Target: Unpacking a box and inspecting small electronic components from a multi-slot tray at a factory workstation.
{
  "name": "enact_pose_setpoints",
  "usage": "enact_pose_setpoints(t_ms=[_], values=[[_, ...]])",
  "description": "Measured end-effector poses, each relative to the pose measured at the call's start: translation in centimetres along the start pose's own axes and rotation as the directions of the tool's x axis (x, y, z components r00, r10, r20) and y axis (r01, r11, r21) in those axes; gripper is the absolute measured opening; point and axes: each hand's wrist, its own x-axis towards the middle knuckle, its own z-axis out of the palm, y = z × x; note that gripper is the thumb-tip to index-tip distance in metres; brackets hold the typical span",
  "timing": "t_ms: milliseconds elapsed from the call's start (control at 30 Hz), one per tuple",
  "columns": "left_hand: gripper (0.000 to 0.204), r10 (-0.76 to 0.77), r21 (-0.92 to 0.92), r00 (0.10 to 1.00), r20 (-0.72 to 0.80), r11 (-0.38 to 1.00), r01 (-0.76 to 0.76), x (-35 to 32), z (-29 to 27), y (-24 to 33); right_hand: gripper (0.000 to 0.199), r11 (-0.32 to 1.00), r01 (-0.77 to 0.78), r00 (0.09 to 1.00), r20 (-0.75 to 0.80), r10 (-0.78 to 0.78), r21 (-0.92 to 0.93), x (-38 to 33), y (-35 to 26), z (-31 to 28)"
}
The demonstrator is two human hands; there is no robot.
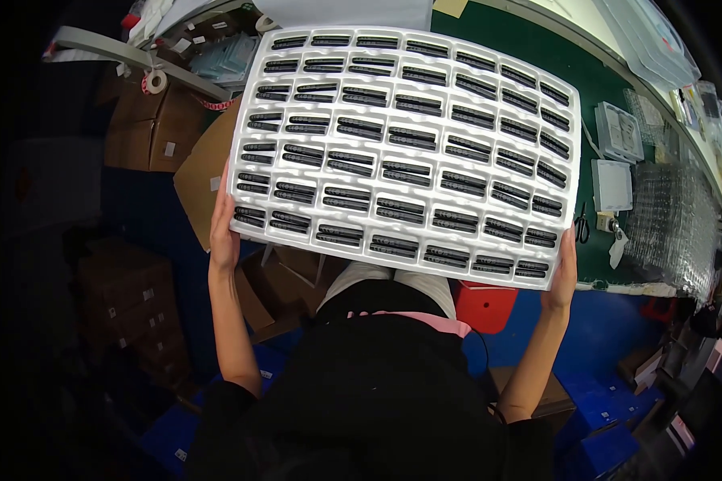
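The step in hand seems to be the holding of a full white tray (pixel 571 184) with both hands, in front of the body. Its pockets carry black slim pieces (pixel 411 138), mostly lying in pairs. The next move, I judge, calls for both hands to work evenly, so that the tray does not tip or bend and the loose pieces remain in their pockets.

The left hand (pixel 223 228) grips the tray at its near left corner, and the right hand (pixel 564 276) grips it at the near right corner. The tray lies between the two hands, and in this view it covers part of the green table (pixel 505 32). Some fingers are hidden by the tray, so I cannot tell how they support it from below.
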Motion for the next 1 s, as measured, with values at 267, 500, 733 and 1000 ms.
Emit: enact_pose_setpoints(t_ms=[267,500,733,1000], values=[[0.063,0.043,-0.049,0.998,0.053,0.998,-0.04,0.0,-0.1,-0.1,0.053,0.998,-0.025,0.999,0.029,0.023,0.054,0.2,0.5,-1.4],[0.062,0.072,-0.024,0.997,0.03,0.997,-0.071,-0.3,-0.2,-0.7,0.053,0.999,0.006,0.994,0.11,-0.001,-0.051,1.2,0.3,-2.9],[0.066,0.135,0.017,0.99,-0.038,0.991,-0.135,0.4,0.0,-0.3,0.053,0.999,0.026,0.999,0.045,-0.025,-0.031,0.9,0.3,-1.8],[0.057,0.523,0.208,0.782,0.34,0.768,-0.605,6.9,-1.0,9.4,0.053,0.993,0.054,0.992,0.123,-0.042,-0.102,1.1,0.4,-2.0]])
